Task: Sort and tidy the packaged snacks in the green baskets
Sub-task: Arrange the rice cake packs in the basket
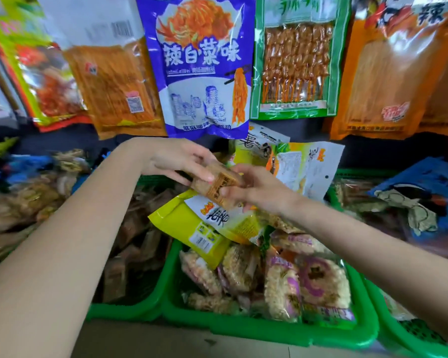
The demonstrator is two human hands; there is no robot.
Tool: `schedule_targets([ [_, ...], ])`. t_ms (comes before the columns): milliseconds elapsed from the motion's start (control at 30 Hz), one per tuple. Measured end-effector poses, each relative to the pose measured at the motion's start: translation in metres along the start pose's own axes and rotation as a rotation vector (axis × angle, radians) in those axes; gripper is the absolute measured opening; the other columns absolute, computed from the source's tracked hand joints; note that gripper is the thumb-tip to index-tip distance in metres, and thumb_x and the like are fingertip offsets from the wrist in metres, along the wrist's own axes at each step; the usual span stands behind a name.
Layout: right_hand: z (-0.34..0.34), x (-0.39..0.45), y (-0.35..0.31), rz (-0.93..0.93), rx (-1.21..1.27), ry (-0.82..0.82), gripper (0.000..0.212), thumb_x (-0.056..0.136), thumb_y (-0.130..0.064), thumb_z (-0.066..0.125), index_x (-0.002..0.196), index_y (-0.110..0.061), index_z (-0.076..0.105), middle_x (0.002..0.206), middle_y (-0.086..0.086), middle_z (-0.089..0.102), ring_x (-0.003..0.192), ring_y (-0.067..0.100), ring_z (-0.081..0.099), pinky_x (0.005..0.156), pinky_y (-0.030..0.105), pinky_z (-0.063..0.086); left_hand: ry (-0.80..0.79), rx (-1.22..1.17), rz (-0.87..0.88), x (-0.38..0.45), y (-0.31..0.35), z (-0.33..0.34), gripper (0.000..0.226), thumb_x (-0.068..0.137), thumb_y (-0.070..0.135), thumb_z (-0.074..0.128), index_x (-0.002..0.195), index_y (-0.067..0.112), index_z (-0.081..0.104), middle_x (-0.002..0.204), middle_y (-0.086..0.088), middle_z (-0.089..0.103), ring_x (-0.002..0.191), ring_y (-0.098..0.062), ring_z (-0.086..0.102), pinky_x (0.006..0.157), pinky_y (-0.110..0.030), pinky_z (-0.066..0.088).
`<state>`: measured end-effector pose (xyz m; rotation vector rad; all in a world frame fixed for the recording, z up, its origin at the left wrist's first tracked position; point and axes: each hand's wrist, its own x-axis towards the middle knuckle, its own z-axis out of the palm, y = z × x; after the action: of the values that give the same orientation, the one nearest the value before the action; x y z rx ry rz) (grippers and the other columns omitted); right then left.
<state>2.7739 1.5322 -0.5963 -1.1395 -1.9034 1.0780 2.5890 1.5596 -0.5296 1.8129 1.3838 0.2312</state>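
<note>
Bright green on the middle basket (264, 329). Yellow on the snack bag (192, 226) lying in it, with a white patch, black lettering and an orange logo. Pale beige puffed snack packs (282, 282) below it, with purple print. Tan brown on the small packet (219, 186), dark print across it. Up top, purple and white on the hanging bag (199, 65) with orange food art; green border on the skewer pack (295, 58).

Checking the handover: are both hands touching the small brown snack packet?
Touching. Head view: left hand fingertips lie on small brown snack packet; right hand pinches it.
</note>
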Motion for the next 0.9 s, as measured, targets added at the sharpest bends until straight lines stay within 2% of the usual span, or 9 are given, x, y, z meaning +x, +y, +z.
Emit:
schedule_targets([
  [67, 0.024, 0.017, -0.002, 0.007, -0.046, 0.043, 0.026, 0.082, -0.024, 0.069, 0.101, -0.015, 0.053, 0.077, 0.005, 0.060, 0.050, 0.003, 0.053, 0.039, 0.015, 0.039, 0.097, 0.049, -0.082, -0.011, -0.021, -0.014, 0.014, 0.086, 0.019, 0.064, 0.099, 0.025, 0.063, 0.099, 0.006, 0.068, 0.097, -0.009, 0.062, 0.082, -0.025, 0.047],
  [167, 0.061, 0.040, -0.007, 0.040, 0.019, 0.069, 0.030, 0.081, -0.028, 0.070, 0.096, -0.017, 0.046, 0.072, 0.006, 0.058, 0.034, 0.008, 0.047, 0.033, 0.018, 0.034, 0.233, 0.075, -0.193, -0.030, -0.057, -0.034, 0.008, 0.092, 0.018, 0.056, 0.093, 0.021, 0.063, 0.098, 0.001, 0.067, 0.095, -0.015, 0.063, 0.078, -0.021, 0.047],
  [300, 0.108, 0.080, -0.012, 0.122, 0.044, -0.003, 0.031, 0.081, -0.024, 0.072, 0.096, -0.014, 0.046, 0.068, 0.007, 0.059, 0.029, 0.007, 0.046, 0.029, 0.017, 0.032, 0.235, 0.136, -0.355, -0.047, -0.104, -0.059, 0.013, 0.095, 0.023, 0.051, 0.103, 0.019, 0.060, 0.110, -0.001, 0.063, 0.095, -0.014, 0.061, 0.083, -0.027, 0.046],
  [433, 0.144, 0.118, -0.016, 0.100, -0.205, -0.017, 0.021, 0.079, -0.026, 0.073, 0.089, -0.019, 0.055, 0.084, 0.011, 0.068, 0.053, 0.021, 0.060, 0.048, 0.023, 0.048, 0.195, 0.231, -0.470, -0.051, -0.142, -0.066, 0.021, 0.096, 0.023, 0.047, 0.113, 0.016, 0.057, 0.108, 0.000, 0.058, 0.095, -0.013, 0.058, 0.081, -0.025, 0.044],
  [533, 0.171, 0.135, -0.021, 0.128, -0.323, -0.119, 0.012, 0.081, -0.019, 0.070, 0.079, -0.015, 0.059, 0.079, 0.009, 0.068, 0.057, 0.020, 0.067, 0.058, 0.023, 0.050, 0.176, 0.227, -0.495, -0.049, -0.162, -0.057, 0.014, 0.095, 0.020, 0.048, 0.104, 0.018, 0.058, 0.106, -0.001, 0.060, 0.092, -0.013, 0.059, 0.063, -0.019, 0.042],
  [633, 0.190, 0.142, -0.023, 0.206, -0.453, -0.178, 0.021, 0.083, -0.015, 0.065, 0.101, -0.005, 0.065, 0.107, 0.017, 0.067, 0.098, 0.031, 0.067, 0.063, 0.029, 0.049, 0.199, 0.228, -0.467, -0.047, -0.171, -0.048, 0.019, 0.092, 0.015, 0.050, 0.108, 0.011, 0.061, 0.112, -0.008, 0.064, 0.087, -0.015, 0.060, 0.046, -0.015, 0.040],
  [700, 0.186, 0.141, -0.024, 0.205, -0.475, -0.128, 0.031, 0.084, -0.012, 0.059, 0.113, -0.005, 0.064, 0.114, 0.015, 0.066, 0.106, 0.026, 0.063, 0.078, 0.029, 0.050, 0.196, 0.224, -0.422, -0.044, -0.174, -0.045, 0.022, 0.092, 0.013, 0.051, 0.110, 0.008, 0.062, 0.114, -0.009, 0.062, 0.086, -0.015, 0.059, 0.040, -0.007, 0.039],
  [800, 0.158, 0.133, -0.036, 0.105, -0.293, 0.002, 0.023, 0.080, -0.008, 0.061, 0.101, -0.011, 0.069, 0.100, 0.012, 0.070, 0.093, 0.021, 0.066, 0.082, 0.024, 0.050, 0.231, 0.202, -0.310, -0.038, -0.169, -0.046, 0.019, 0.093, 0.010, 0.050, 0.106, 0.007, 0.063, 0.109, -0.006, 0.060, 0.091, -0.017, 0.060, 0.048, -0.005, 0.042],
  [900, 0.112, 0.114, -0.048, 0.006, -0.244, 0.089, 0.012, 0.080, -0.010, 0.062, 0.082, -0.021, 0.065, 0.080, 0.006, 0.068, 0.061, 0.008, 0.059, 0.073, 0.022, 0.048, 0.280, 0.198, -0.187, -0.027, -0.155, -0.043, 0.017, 0.092, 0.010, 0.050, 0.102, 0.011, 0.064, 0.106, -0.007, 0.065, 0.096, -0.021, 0.064, 0.080, -0.022, 0.050],
])
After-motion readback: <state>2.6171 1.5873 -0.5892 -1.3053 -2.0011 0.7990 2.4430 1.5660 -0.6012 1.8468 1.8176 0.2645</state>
